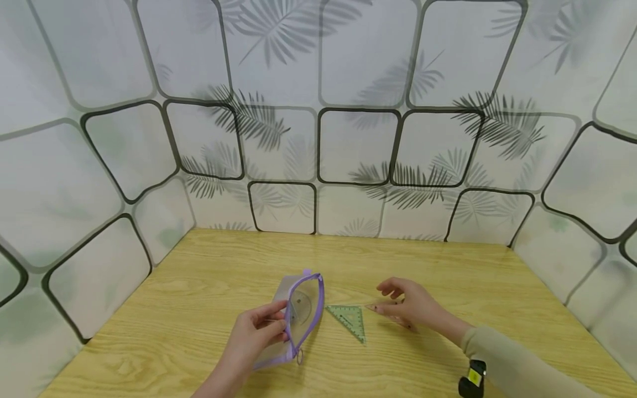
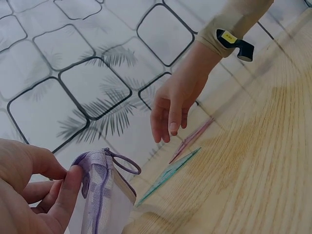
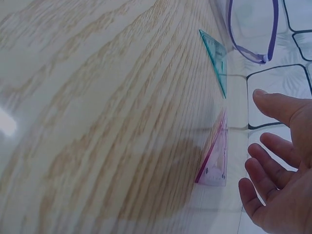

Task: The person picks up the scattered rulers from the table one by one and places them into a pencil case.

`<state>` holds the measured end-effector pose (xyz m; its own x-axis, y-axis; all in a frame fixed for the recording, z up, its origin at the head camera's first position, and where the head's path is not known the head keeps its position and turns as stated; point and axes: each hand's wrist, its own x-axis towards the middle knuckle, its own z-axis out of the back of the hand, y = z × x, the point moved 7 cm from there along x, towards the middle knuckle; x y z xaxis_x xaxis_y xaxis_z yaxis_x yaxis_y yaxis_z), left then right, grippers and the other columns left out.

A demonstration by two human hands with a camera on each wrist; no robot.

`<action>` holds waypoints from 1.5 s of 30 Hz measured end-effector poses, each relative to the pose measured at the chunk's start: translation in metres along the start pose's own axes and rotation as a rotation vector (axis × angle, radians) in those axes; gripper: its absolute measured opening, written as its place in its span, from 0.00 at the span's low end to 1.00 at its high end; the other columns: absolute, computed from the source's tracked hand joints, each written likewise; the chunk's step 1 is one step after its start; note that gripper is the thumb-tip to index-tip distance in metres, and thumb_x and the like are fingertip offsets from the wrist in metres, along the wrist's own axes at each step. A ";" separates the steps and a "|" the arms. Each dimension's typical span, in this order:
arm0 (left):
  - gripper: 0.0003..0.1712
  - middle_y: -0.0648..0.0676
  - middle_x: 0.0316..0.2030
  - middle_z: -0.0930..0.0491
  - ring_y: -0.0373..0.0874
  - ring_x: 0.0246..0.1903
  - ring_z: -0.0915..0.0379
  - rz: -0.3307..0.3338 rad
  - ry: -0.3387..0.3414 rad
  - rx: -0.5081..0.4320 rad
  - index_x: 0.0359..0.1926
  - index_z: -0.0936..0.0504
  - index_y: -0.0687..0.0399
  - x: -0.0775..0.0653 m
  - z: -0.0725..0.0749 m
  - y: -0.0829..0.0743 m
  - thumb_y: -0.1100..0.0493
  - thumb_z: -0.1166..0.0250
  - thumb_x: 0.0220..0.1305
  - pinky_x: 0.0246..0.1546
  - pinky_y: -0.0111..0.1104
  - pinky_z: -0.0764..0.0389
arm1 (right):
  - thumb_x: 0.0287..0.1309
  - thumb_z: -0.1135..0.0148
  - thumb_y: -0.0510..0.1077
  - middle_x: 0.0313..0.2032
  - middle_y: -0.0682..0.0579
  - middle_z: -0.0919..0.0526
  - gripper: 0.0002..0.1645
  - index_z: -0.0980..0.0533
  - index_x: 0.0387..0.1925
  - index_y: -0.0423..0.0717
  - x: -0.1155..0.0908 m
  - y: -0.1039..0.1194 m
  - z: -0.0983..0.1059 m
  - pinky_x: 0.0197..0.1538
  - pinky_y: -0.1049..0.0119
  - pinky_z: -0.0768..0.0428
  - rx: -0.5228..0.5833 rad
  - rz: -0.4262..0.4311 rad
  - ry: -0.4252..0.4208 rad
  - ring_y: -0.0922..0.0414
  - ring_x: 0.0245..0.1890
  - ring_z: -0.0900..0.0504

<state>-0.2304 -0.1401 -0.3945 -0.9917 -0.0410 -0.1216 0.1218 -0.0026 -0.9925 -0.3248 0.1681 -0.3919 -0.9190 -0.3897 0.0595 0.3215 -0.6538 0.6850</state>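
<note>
Left hand is pinching the gaping pouch; right hand, loosely spread, is hovering over the pink set square on the tabletop. I'm judging a thin-edge pinch best, with the pouch held wide.

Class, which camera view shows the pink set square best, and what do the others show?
The right wrist view: the pink set square lies unobstructed, its triangular outline showing. In the head view the right hand covers much of it; the left wrist view shows it nearly edge-on, a thin sliver beyond the green set square.
</note>
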 end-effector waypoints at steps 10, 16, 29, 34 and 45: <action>0.26 0.54 0.40 0.22 0.41 0.37 0.23 0.008 0.011 0.003 0.62 0.26 0.70 0.000 -0.001 0.000 0.70 0.37 0.62 0.38 0.27 0.15 | 0.54 0.27 0.53 0.52 0.46 0.18 0.29 0.22 0.54 0.45 -0.002 -0.007 0.002 0.46 0.60 0.21 -0.034 -0.048 -0.017 0.51 0.49 0.22; 0.26 0.54 0.39 0.22 0.41 0.36 0.23 0.002 0.008 0.005 0.62 0.26 0.70 0.001 -0.001 0.001 0.70 0.38 0.62 0.37 0.27 0.15 | 0.52 0.26 0.53 0.50 0.46 0.17 0.29 0.21 0.53 0.43 -0.001 -0.014 0.003 0.48 0.55 0.20 -0.072 -0.048 -0.038 0.51 0.48 0.21; 0.26 0.54 0.39 0.22 0.41 0.36 0.23 -0.010 0.001 0.006 0.61 0.25 0.70 -0.002 -0.002 -0.002 0.70 0.38 0.60 0.37 0.27 0.15 | 0.47 0.23 0.50 0.49 0.44 0.17 0.32 0.22 0.52 0.39 -0.003 -0.023 0.006 0.49 0.53 0.20 -0.159 -0.032 -0.071 0.49 0.47 0.21; 0.26 0.54 0.39 0.22 0.41 0.36 0.23 -0.009 0.010 0.007 0.62 0.26 0.70 -0.001 -0.002 -0.002 0.70 0.37 0.61 0.37 0.26 0.15 | 0.46 0.23 0.50 0.47 0.43 0.18 0.35 0.23 0.53 0.36 -0.006 -0.023 0.007 0.49 0.53 0.20 -0.177 -0.023 -0.058 0.50 0.46 0.21; 0.27 0.54 0.39 0.22 0.41 0.36 0.23 -0.015 0.014 0.010 0.62 0.26 0.71 -0.001 -0.002 0.000 0.70 0.37 0.61 0.37 0.27 0.15 | 0.45 0.23 0.52 0.44 0.46 0.19 0.35 0.22 0.50 0.34 -0.007 -0.030 0.004 0.52 0.51 0.19 -0.240 -0.030 -0.045 0.52 0.46 0.20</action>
<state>-0.2293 -0.1376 -0.3940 -0.9939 -0.0264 -0.1073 0.1077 -0.0131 -0.9941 -0.3285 0.1929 -0.4098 -0.9363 -0.3423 0.0778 0.3344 -0.8021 0.4948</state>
